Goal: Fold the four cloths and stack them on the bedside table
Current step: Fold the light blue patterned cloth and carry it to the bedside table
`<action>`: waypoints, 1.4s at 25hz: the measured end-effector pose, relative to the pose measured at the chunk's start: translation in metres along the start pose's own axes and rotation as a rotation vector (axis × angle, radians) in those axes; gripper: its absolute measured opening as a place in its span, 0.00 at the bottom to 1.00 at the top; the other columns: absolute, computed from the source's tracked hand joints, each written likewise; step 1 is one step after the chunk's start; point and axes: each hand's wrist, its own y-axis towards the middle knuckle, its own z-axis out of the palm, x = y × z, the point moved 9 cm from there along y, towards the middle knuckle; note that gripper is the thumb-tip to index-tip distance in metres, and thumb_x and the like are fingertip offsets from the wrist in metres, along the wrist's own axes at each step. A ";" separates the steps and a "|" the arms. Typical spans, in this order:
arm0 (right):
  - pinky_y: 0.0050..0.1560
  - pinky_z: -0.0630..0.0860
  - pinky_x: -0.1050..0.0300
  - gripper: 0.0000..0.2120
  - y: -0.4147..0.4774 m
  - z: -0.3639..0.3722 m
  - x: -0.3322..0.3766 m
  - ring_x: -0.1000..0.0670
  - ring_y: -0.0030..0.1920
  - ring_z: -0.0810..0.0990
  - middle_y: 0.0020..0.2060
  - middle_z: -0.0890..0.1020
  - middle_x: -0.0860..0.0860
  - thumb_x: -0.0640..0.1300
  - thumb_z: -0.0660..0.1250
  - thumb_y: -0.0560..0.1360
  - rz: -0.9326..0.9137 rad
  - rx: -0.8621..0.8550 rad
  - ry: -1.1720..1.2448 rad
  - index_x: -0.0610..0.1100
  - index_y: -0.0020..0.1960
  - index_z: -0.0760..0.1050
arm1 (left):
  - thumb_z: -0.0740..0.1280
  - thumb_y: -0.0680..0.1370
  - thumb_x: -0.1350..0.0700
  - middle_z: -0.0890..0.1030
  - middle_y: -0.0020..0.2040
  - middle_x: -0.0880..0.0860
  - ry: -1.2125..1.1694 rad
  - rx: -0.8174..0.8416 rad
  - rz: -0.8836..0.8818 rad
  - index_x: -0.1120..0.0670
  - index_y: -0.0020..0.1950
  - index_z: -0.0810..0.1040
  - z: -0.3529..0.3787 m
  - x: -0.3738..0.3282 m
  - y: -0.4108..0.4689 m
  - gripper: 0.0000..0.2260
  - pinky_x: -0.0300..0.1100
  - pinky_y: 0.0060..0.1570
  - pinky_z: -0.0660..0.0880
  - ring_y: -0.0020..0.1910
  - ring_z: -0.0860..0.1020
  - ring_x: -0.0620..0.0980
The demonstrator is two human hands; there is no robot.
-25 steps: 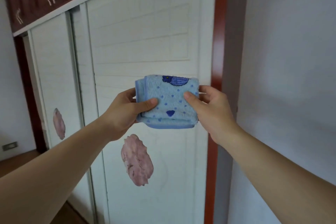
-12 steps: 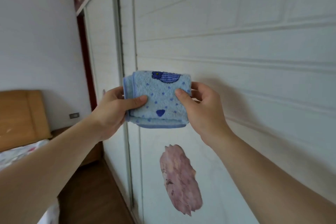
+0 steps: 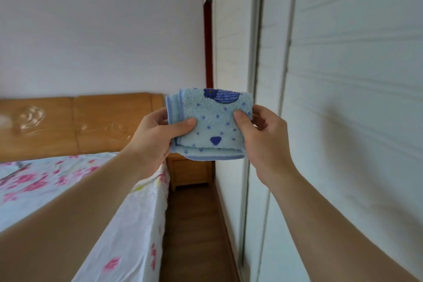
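Terry in pale blue, the folded cloth is held up in the air between both hands, at about chest height in the head view. The left hand pinches its left edge, thumb across the front and fingers behind; the right hand pinches the right edge the same way, thumb tip pressed on the front face, the other fingers curled behind. Both forearms reach forward from the lower corners, bare, wrists roughly level.

The cloth is folded into a thick, near-square pad with several layers showing along its left and bottom edges, trimmed in darker blue. Small blue dots, a dark blue heart near the bottom and a striped dark blue figure at the top edge mark its front.

Just below and behind the hands stands the bedside table, a low light-wood cabinet in the corner; its top surface is mostly hidden by the cloth. To the left of the hands lies a bed with a white sheet printed with pink flowers, backed by a wooden headboard. To the right runs a white panelled wardrobe with sliding doors. A wooden floor strip lies between bed and wardrobe, below the hands.
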 end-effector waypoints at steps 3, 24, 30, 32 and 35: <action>0.40 0.81 0.64 0.03 0.026 0.036 -0.038 0.58 0.44 0.87 0.45 0.88 0.54 0.43 0.72 0.80 0.031 0.064 0.052 0.50 0.51 0.83 | 0.76 0.68 0.59 0.88 0.53 0.59 0.033 -0.082 -0.006 0.60 0.60 0.82 -0.034 0.014 0.023 0.20 0.46 0.46 0.85 0.52 0.87 0.58; 0.42 0.83 0.62 0.13 0.339 0.242 -0.318 0.61 0.49 0.86 0.45 0.85 0.69 0.48 0.71 0.81 0.097 0.078 0.026 0.45 0.63 0.81 | 0.75 0.69 0.56 0.88 0.54 0.57 0.063 -0.106 -0.116 0.59 0.60 0.81 -0.224 0.172 0.412 0.20 0.48 0.48 0.85 0.53 0.87 0.57; 0.42 0.84 0.58 0.14 0.450 0.285 -0.417 0.53 0.50 0.88 0.51 0.88 0.53 0.48 0.72 0.80 0.136 0.063 0.062 0.47 0.64 0.82 | 0.75 0.69 0.56 0.88 0.54 0.58 0.111 -0.125 -0.135 0.59 0.60 0.82 -0.264 0.225 0.541 0.20 0.49 0.48 0.86 0.53 0.87 0.58; 0.43 0.84 0.58 0.12 0.496 0.303 -0.453 0.53 0.50 0.88 0.51 0.88 0.53 0.47 0.72 0.80 0.139 0.080 0.084 0.47 0.62 0.82 | 0.74 0.69 0.55 0.88 0.54 0.58 0.140 -0.147 -0.128 0.58 0.60 0.82 -0.279 0.247 0.592 0.20 0.51 0.49 0.86 0.53 0.87 0.59; 0.44 0.85 0.57 0.10 0.564 0.333 -0.503 0.54 0.51 0.87 0.51 0.88 0.53 0.47 0.72 0.80 0.155 0.124 0.085 0.49 0.61 0.82 | 0.74 0.69 0.54 0.88 0.54 0.58 0.154 -0.187 -0.133 0.57 0.60 0.82 -0.301 0.272 0.667 0.20 0.54 0.49 0.86 0.52 0.87 0.59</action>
